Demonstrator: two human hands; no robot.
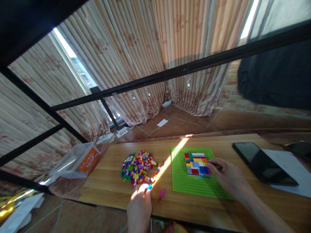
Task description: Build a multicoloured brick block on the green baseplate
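Note:
My left hand is closed at the table's near edge, with a small blue toy brick pinched at its fingertips. A magenta brick lies just right of it. On a green studded baseplate sits a roughly rectangular block of multicoloured bricks. My right hand reaches in from the right, its thumb and fingers closed together at the right edge of that block. Whatever lies between those fingertips is hidden. Beyond my left hand spreads a pile of loose mixed-colour bricks.
A black tablet-like device rests partly over white paper on the right of the wooden table. Left of the table stands a clear plastic box with an orange label. A dark metal rail crosses before the curtains.

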